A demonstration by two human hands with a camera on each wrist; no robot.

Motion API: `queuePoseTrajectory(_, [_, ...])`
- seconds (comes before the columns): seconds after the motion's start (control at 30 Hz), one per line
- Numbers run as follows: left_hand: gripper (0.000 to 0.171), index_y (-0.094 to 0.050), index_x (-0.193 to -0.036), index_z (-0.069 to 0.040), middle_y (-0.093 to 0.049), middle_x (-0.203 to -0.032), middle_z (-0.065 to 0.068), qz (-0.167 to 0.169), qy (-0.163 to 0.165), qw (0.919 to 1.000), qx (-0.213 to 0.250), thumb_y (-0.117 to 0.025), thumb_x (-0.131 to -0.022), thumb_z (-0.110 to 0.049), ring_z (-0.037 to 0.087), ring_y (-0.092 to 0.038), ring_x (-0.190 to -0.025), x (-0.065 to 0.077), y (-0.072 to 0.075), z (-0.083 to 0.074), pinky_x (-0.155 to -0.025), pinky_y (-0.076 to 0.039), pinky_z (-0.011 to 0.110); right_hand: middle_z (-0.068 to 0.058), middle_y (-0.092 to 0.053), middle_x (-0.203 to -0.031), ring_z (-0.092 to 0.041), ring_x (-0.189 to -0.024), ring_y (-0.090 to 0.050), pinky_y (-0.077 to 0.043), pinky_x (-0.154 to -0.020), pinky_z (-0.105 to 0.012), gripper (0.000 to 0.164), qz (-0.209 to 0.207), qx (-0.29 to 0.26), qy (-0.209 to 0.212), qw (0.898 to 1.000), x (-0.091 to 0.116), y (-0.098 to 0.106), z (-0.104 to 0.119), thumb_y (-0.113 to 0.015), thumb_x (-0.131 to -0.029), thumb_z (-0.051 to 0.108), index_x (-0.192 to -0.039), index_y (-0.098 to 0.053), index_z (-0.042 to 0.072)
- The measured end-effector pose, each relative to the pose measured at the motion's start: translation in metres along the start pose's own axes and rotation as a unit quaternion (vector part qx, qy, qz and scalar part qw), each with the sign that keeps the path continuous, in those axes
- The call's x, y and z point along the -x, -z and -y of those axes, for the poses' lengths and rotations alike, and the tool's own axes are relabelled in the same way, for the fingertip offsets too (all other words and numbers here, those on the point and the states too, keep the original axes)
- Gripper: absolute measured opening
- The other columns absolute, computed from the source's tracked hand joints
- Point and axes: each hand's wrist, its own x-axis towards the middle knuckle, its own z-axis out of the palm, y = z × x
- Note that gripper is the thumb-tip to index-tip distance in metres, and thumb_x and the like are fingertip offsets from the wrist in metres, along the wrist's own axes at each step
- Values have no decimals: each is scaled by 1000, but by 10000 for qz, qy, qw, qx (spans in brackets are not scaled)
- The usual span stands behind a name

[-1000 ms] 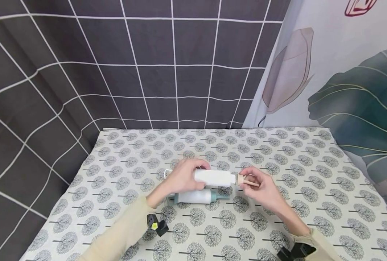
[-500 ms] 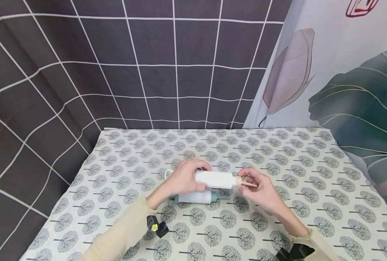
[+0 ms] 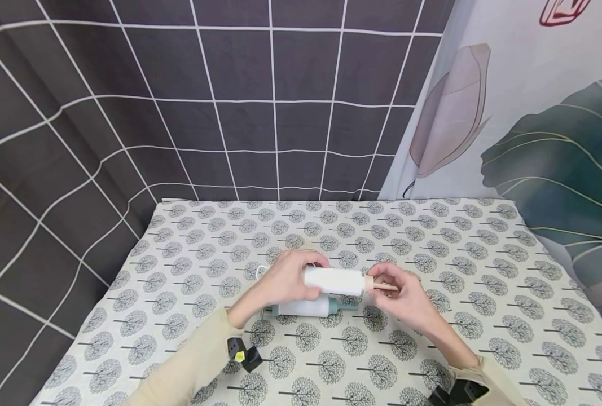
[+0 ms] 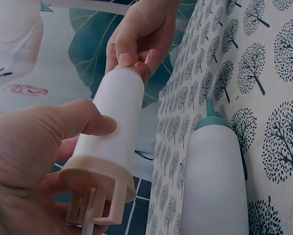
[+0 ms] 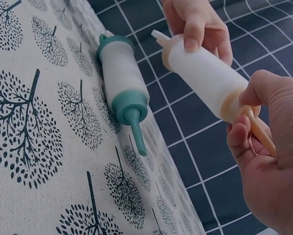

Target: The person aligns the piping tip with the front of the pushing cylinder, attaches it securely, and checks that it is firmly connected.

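My left hand (image 3: 288, 276) grips a white squeeze bottle (image 3: 333, 280) round its body and holds it on its side over the tablecloth. In the left wrist view the bottle's beige base part (image 4: 100, 176) has looped pieces hanging from it. At the other end, my right hand (image 3: 402, 293) pinches a beige nozzle cap (image 5: 234, 105), which sits against the bottle's end with its spout pointing away from the body. Just nearer than the held bottle, a second white bottle (image 3: 303, 307) with a teal nozzle cap (image 5: 130, 105) lies on the cloth.
A pale tablecloth (image 3: 341, 349) printed with dark trees covers the table. Behind it hangs a dark curtain (image 3: 301, 129) with white grid lines. A light curtain (image 3: 448, 113) with leaf patterns hangs at the right.
The nozzle cap and the bottle have come together: the bottle neck that showed between them one second ago is covered. The bottle has shifted slightly right. The teal-capped bottle lies where it was.
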Motion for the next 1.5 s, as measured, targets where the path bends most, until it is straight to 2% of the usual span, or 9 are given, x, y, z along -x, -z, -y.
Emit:
queuePoseTrajectory(0.23, [43,-71,-106,-9,-72,-103,2,-63,-56,9999,-113,-84,-67,2,15,-62,-88,1,-1,0,-81,-48,39,-8,-69,-98,-23,-88,-67,-55,-82,-29,32,-22,132,183,9997,0,0,-1,-68,-79,-12,-108,-61,-1])
queuePoseTrajectory(0.5, [44,-72,-106,-11,-72,-104,0,-101,-29,9996,-253,-85,-66,0,14,-62,-90,3,-3,0,-87,-45,44,-10,-69,-103,-21,-89,-68,-57,-79,-30,32,-19,178,426,9989,0,2,-5,-69,-80,-11,-109,-63,0])
queuePoseTrajectory(0.7, [44,-72,-107,-11,-71,-106,0,-162,-47,9994,-309,-85,-66,0,15,-61,-92,3,-5,0,-92,-42,47,-9,-69,-99,-20,-86,-67,-56,-78,-28,30,-26,183,425,9989,0,1,-6,-69,-81,-10,-109,-63,-1])
queuePoseTrajectory(0.87, [44,-72,-107,-10,-72,-104,0,-209,-111,9994,-271,-85,-66,0,15,-61,-91,4,-6,0,-91,-43,46,-10,-69,-99,-23,-87,-67,-57,-78,-29,27,9,120,390,9992,1,1,-6,-68,-83,-6,-110,-64,-3])
queuePoseTrajectory(1.0, [44,-72,-107,-9,-71,-105,1,-252,-215,9989,-332,-85,-66,-2,16,-61,-90,4,-7,0,-89,-45,44,-13,-69,-102,-20,-89,-68,-57,-79,-30,24,39,23,456,9990,1,1,-5,-67,-87,-5,-111,-63,-6])
queuePoseTrajectory(1.27, [45,-72,-108,-10,-71,-105,1,-278,-182,9987,-386,-85,-66,-2,17,-61,-91,4,-6,-1,-87,-46,44,-16,-68,-103,-16,-90,-67,-56,-80,-28,25,49,-76,586,9982,1,0,-5,-67,-88,-7,-112,-63,-8])
queuePoseTrajectory(1.5, [45,-71,-111,-7,-71,-108,2,-200,-163,9992,-304,-84,-68,-1,17,-61,-92,4,-4,0,-89,-46,44,-11,-69,-99,-17,-89,-67,-57,-77,-28,26,-43,-42,965,9953,0,1,-9,-69,-86,-6,-111,-63,-5])
